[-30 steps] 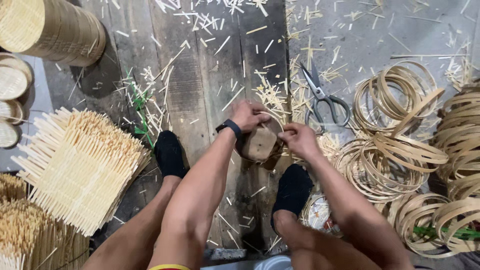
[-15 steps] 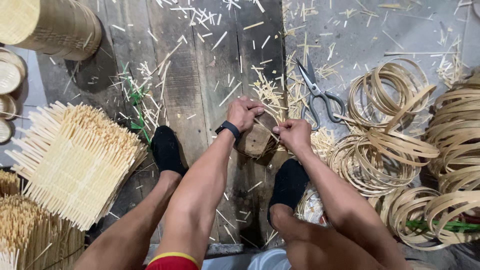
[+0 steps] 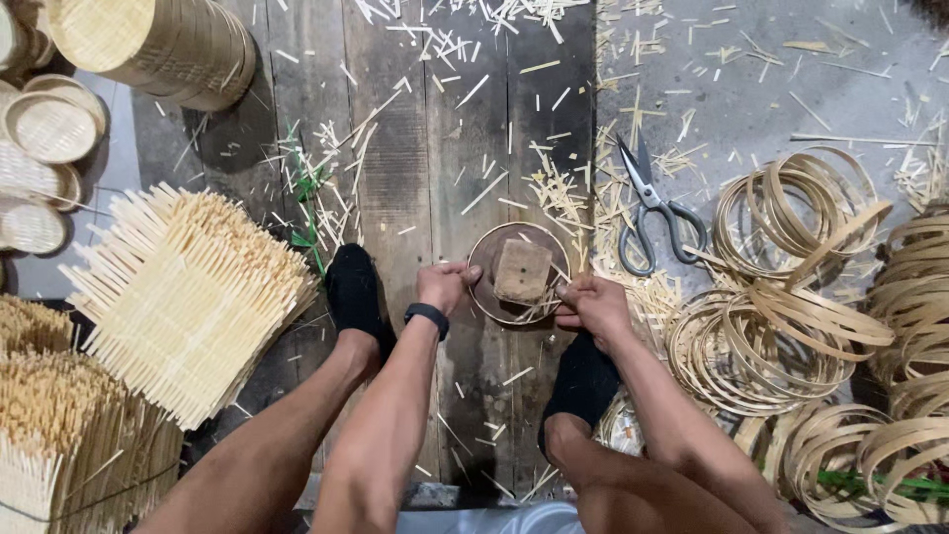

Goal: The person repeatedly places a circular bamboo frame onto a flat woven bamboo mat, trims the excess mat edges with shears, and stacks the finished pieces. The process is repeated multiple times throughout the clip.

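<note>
While both hands pinch opposite edges of the bamboo ring (image 3: pixel 518 274), left hand (image 3: pixel 442 287) on its left rim, right hand (image 3: pixel 590 302) on its right, the wooden block (image 3: pixel 522 270) sits inside it, between the fingertips.

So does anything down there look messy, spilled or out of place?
Yes: short pale bamboo offcuts lie scattered across the dark wooden floorboards and grey concrete. The steel scissors lie open among them. Both hands, left and right, grip a round bamboo ring holding a small wooden block. The stacks look orderly.
</note>
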